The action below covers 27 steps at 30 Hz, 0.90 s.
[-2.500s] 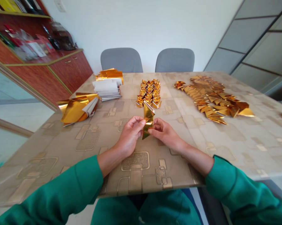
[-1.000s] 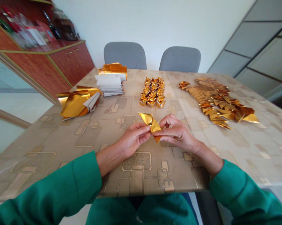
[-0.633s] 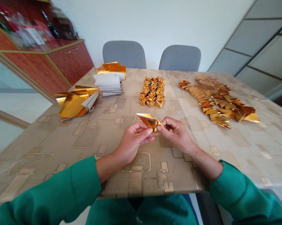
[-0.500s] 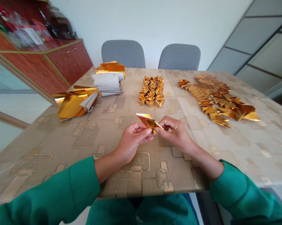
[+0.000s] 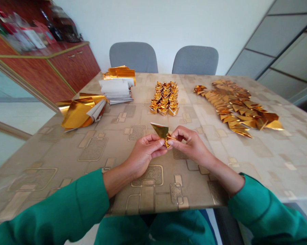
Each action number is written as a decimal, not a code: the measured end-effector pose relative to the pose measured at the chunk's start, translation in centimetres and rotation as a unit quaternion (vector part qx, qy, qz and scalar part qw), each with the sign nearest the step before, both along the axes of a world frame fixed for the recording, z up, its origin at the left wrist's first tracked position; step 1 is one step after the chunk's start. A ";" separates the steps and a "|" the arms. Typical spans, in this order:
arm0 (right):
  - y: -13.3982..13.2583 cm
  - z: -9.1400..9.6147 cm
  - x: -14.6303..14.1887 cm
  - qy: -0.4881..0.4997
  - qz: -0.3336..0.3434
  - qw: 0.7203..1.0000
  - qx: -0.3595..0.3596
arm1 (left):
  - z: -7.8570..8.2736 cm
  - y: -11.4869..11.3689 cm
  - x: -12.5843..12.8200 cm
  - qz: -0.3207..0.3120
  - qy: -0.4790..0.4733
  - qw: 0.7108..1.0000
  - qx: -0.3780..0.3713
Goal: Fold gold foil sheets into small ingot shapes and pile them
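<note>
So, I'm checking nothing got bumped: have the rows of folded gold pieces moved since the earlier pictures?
No: the rows of folded gold pieces keep their place against the patterned tablecloth.

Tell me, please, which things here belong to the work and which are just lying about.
Likely in the work:
held gold piece
rows of folded pieces
gold pieces at right
paper stack
gold sheets

Apparently just nearby:
gray chairs
cabinet
assorted items

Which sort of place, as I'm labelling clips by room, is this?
Probably a dining room in a home, though the frame can't confirm it. Signs are the large table with its patterned cover, the grey chairs on its far side, and the reddish wooden cabinet at the left.
</note>
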State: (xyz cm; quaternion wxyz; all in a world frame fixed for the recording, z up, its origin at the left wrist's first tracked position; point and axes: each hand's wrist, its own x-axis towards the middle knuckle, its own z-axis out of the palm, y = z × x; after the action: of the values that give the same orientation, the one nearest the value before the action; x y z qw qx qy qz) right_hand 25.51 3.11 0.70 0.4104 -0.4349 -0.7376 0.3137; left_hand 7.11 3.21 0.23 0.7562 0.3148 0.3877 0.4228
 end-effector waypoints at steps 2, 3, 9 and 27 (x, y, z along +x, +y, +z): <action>0.0 0.1 -0.1 -0.012 -0.007 1.000 -0.005 | 0.0 0.0 0.0 -0.007 0.000 1.000 -0.009; -0.1 0.2 -0.1 -0.026 -0.011 1.000 -0.006 | 0.0 0.0 0.0 -0.013 0.001 1.000 -0.012; 0.0 0.3 0.0 -0.024 0.008 1.000 -0.019 | -0.1 0.1 -0.1 -0.039 0.003 0.999 -0.029; 0.2 -0.7 -0.1 0.098 0.049 0.986 -0.122 | -0.2 0.3 0.0 -0.021 -0.012 0.999 -0.035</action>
State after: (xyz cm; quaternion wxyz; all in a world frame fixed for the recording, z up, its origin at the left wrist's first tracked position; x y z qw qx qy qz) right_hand 25.41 3.31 0.00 0.4091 -0.4120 -0.6703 0.4622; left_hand 7.06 3.54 0.03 0.7803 0.2906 0.3863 0.3968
